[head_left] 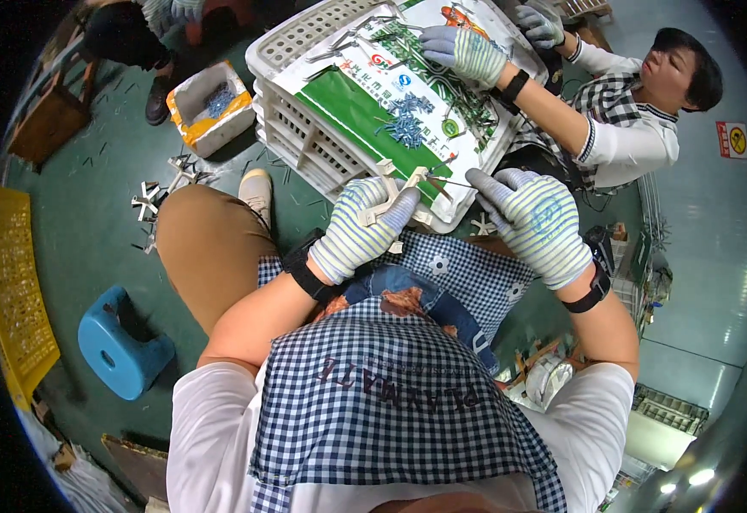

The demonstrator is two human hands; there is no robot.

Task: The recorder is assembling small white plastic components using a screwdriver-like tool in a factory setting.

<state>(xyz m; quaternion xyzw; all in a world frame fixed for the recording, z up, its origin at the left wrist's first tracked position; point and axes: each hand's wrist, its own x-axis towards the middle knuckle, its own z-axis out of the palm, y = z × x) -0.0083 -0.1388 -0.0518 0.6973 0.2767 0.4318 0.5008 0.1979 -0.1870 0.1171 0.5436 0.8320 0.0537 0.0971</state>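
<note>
My left hand [361,224], in a striped glove with grey fingertips, is closed around a cream plastic frame-like part [384,207] with several prongs. It holds the part at the near edge of a sheet-covered stack of crates. Opposite it, my right hand [538,218], gloved alike, pinches a thin metal rod [453,181]. The rod's far end reaches the upper prong of the plastic part; whether it enters a hole is too small to tell. Beyond my hands, a pile of small bluish metal pins [405,122] lies on the green and white sheet [339,98].
White perforated crates [292,141] stand stacked before me. A co-worker's gloved hand [467,53] rests over the stack's far right. An orange-and-white box [211,109] holds bluish pieces on the floor. White branched parts [147,201], a blue stool [121,346] and a yellow crate [19,291] are at left.
</note>
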